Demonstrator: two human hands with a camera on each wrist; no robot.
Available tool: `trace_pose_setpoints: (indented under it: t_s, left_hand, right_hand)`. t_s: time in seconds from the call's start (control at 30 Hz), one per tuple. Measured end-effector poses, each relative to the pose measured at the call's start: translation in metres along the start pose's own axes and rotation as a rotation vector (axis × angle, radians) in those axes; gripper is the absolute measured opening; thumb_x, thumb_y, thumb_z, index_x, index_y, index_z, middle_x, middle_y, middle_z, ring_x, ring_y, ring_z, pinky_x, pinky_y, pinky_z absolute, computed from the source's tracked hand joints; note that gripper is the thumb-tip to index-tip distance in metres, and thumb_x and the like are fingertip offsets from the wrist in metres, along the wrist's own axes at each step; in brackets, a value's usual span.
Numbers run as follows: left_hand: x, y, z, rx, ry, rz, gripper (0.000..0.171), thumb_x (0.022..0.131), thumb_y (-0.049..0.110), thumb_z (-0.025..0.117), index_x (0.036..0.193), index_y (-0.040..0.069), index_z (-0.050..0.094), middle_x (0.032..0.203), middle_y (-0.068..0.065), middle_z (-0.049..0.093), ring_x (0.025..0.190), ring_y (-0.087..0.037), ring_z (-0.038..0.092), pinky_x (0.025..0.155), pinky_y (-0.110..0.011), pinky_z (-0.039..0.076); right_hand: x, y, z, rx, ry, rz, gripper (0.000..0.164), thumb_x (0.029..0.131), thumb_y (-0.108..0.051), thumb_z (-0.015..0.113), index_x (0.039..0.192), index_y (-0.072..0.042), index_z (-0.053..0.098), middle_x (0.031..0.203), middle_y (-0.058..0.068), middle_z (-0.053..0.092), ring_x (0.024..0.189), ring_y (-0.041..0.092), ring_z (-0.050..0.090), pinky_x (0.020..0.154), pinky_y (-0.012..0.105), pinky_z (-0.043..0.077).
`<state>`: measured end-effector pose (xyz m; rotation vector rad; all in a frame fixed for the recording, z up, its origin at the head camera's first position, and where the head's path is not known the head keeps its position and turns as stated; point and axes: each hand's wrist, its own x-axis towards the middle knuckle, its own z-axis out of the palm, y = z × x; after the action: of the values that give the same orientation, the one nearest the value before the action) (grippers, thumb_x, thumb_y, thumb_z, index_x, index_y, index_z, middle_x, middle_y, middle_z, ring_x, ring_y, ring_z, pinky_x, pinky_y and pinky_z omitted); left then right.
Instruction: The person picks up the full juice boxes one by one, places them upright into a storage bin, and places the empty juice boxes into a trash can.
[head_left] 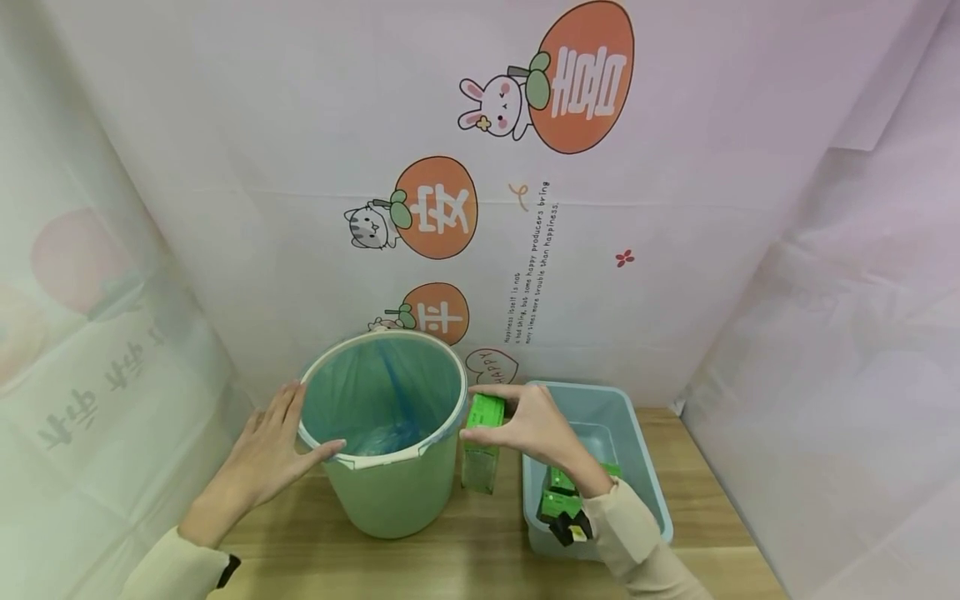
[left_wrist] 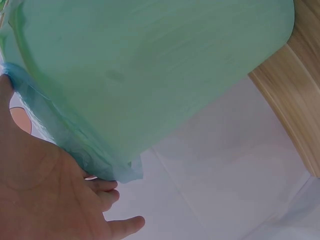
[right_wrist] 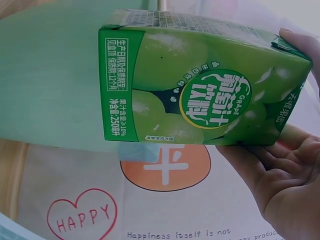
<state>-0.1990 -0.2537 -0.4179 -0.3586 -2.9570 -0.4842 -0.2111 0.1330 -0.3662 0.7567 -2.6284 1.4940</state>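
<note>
Between thumb and fingers, my right hand (head_left: 528, 423) grips a green grape juice carton (head_left: 482, 446) by its top end, upright beside the bin. Grape pictures and lettering on the juice carton (right_wrist: 200, 90) fill much of the right wrist view. A light green bin (head_left: 393, 492) stands to the left, lined with a bluish plastic bag (head_left: 397, 421). My left hand (head_left: 262, 454) rests on the bin's left rim, thumb and fingers spread. In the left wrist view, my left hand (left_wrist: 55, 195) lies along the folded-over bag edge (left_wrist: 90, 150) with its fingers extended.
To the right of the bin stands a light blue tub (head_left: 648, 450) with several green cartons (head_left: 560, 502) in it, partly hidden by my right forearm. Both containers stand on a wooden table (head_left: 480, 567). A printed white sheet (head_left: 660, 333) rises behind, with more sheets at both sides.
</note>
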Motion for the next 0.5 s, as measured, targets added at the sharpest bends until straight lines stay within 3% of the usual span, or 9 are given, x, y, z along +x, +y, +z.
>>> trace_pose_setpoints:
  t_s: [0.13,0.27,0.37,0.5]
  left_hand:
    - [-0.001,0.000,0.001,-0.002,0.004,0.000,0.117,0.097,0.070,0.061,0.166,-0.007,0.007,0.171,-0.032,0.011,0.157,-0.051,0.011,0.118,-0.078,0.014]
    - [-0.001,0.001,0.001,-0.007,0.004,-0.001,0.117,0.097,0.070,0.061,0.166,-0.007,0.007,0.171,-0.032,0.011,0.157,-0.051,0.011,0.118,-0.078,0.013]
    - [-0.001,0.001,0.001,-0.007,0.004,0.000,0.117,0.097,0.070,0.061,0.166,-0.007,0.007,0.171,-0.033,0.012,0.157,-0.051,0.011,0.118,-0.078,0.014]
    - [-0.002,0.002,0.001,-0.005,0.011,0.005,0.116,0.097,0.069,0.061,0.166,-0.008,0.009,0.170,-0.033,0.014,0.157,-0.051,0.012,0.118,-0.079,0.015]
  right_hand:
    - [0.008,-0.004,-0.003,-0.011,0.009,0.003,0.060,0.079,-0.034,0.094,0.132,-0.011,0.076,0.056,-0.006,0.052,0.051,0.008,0.044,0.049,0.023,0.039]
    - [0.016,-0.008,-0.005,-0.017,0.006,0.000,0.059,0.079,-0.032,0.093,0.132,-0.011,0.076,0.062,-0.003,0.062,0.054,0.009,0.050,0.050,0.024,0.044]
    - [0.022,-0.010,-0.006,-0.018,0.005,-0.013,0.059,0.080,-0.031,0.093,0.133,-0.010,0.075,0.073,0.001,0.069,0.056,0.011,0.054,0.051,0.026,0.047]
    - [0.027,-0.013,-0.007,-0.009,0.019,-0.025,0.057,0.081,-0.031,0.093,0.131,-0.009,0.076,0.102,0.006,0.075,0.065,0.014,0.061,0.055,0.028,0.053]
